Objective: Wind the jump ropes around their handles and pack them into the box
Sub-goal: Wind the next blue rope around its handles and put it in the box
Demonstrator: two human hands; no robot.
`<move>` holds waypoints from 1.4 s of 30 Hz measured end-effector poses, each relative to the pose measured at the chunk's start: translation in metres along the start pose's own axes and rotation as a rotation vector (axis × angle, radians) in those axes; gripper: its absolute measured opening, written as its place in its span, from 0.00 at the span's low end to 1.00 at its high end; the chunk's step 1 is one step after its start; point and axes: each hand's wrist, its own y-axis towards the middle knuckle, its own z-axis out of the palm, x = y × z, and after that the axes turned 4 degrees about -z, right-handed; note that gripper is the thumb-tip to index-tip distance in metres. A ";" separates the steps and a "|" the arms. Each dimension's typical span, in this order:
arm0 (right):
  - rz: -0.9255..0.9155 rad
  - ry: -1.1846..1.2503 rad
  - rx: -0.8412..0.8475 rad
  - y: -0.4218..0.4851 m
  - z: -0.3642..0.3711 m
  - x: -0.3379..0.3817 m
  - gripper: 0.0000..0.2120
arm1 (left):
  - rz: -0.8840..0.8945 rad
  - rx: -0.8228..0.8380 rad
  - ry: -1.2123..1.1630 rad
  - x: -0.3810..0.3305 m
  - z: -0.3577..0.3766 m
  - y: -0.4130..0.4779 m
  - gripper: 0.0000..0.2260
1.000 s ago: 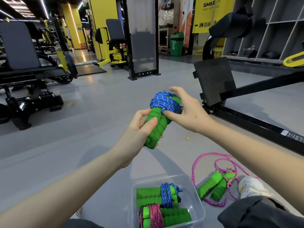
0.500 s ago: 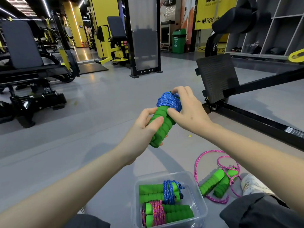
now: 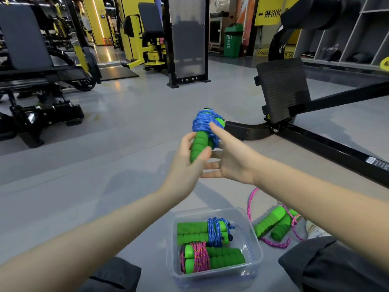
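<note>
The left hand point(image 3: 187, 163) grasps the lower end of a pair of ribbed green foam handles point(image 3: 199, 147). Its thumb lies on the near side and its fingers curl round the far side. It holds the handles tilted, tops leaning away and to the right. Just above this hand a blue braided rope point(image 3: 205, 127) is wound in a thick coil around the upper half of the handles, and green end caps poke out of the top of the coil.

The right hand point(image 3: 231, 161) is released and grasps nothing. Its fingers are stretched straight, with the index fingertip point(image 3: 212, 125) touching the right side of the blue coil. The other fingers are spread below the handles, close to the left thumb.

Below both hands, nearer the person, a clear rectangular plastic box point(image 3: 257, 247) sits on the grey gym floor point(image 3: 126, 127). Two finished bundles lie side by side in it. A green-handled bundle wrapped in blue rope point(image 3: 202, 230) is in the far half, and a green-handled bundle wrapped in pink rope point(image 3: 212, 259) is in the near half.

Under the right forearm, just right of the box, a loose pink jump rope with green foam handles point(image 3: 271, 225) lies on the floor, its cord trailing in open loops around the handles. A white shoe point(image 3: 315, 230) shows just beside it. Beyond the right hand stands the black ribbed footplate of a gym machine point(image 3: 282, 89).
</note>
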 end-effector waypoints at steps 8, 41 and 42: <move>0.329 -0.191 0.052 0.009 -0.056 -0.057 0.18 | -0.026 0.106 0.618 0.051 -0.030 -0.007 0.33; -0.149 -0.982 0.258 0.024 -0.052 -0.115 0.33 | -0.615 0.189 -0.077 0.107 -0.013 -0.011 0.23; -0.109 -0.763 0.170 0.022 -0.053 -0.115 0.27 | -0.591 0.190 -0.100 0.106 -0.017 -0.009 0.26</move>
